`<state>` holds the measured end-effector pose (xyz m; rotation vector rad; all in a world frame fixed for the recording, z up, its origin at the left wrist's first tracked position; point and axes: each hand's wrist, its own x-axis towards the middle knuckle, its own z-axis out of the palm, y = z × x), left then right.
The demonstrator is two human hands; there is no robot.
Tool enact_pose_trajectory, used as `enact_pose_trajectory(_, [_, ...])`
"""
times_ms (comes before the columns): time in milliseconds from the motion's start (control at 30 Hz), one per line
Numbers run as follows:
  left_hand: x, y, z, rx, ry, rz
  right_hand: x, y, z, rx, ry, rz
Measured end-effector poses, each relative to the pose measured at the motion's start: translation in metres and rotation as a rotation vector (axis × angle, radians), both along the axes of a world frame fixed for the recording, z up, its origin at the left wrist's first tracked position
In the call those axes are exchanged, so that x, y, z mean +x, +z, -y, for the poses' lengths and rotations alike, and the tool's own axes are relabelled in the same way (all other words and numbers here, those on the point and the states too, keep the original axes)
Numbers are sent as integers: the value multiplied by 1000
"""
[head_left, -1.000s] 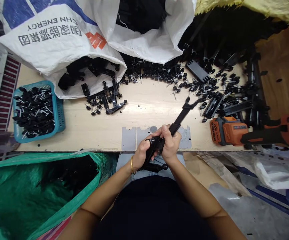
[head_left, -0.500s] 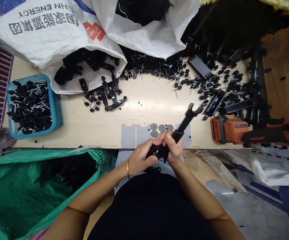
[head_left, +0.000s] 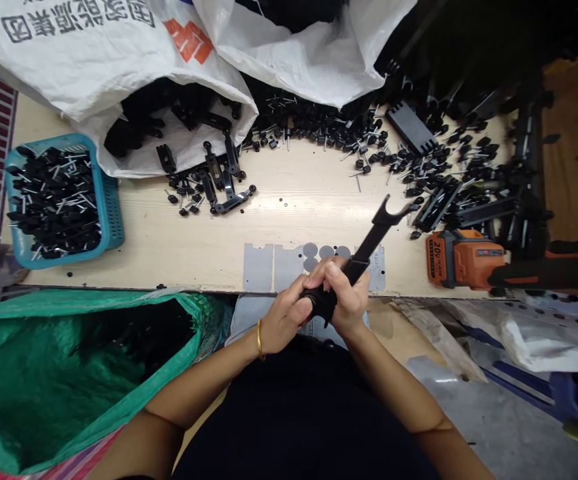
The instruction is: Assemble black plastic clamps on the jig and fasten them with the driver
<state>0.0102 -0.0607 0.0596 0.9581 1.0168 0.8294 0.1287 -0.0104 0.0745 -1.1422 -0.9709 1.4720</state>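
Note:
A black plastic bracket arm with a forked end [head_left: 369, 248] is held between my two hands, above the table's front edge. My right hand [head_left: 347, 293] wraps round its shaft, and the fork points up and to the right. My left hand [head_left: 285, 313], with a gold bangle at the wrist, is closed on the bracket's lower end, fingers and thumb pressed round it. The fingers hide most of that end. Just beyond the hands, grey flat plates and discs [head_left: 259, 268] lie on the table [head_left: 299, 193].
A blue basket [head_left: 113, 210] of black-headed screws stands at left. White sacks [head_left: 89, 73] spill black parts at the back. Loose screws [head_left: 363, 160] and black pieces cover the back right. An orange cordless drill [head_left: 469, 259] lies at right. A green sack [head_left: 29, 373] hangs open below left.
My left hand's thumb and fingers have closed in around the bracket's lower end, covering the metal pin seen before. The fork has tilted slightly, and the whole view has shifted a little.

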Motion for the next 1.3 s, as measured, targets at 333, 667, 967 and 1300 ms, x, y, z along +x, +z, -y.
enact_pose_trajectory(333, [7, -19, -11, -166, 17, 385, -2, 3, -4, 7, -37, 199])
enact_pose_trajectory(667, [16, -31, -18, -275, 103, 476, -1, 7, -20, -34, -24, 253])
enact_pose_trajectory(967, [14, -36, -17, -265, 190, 372, -2, -10, -16, 21, -34, 280])
enact_pose_trajectory(1300, [30, -23, -28, -508, 309, 641, -5, -15, -47, -188, 221, 376])
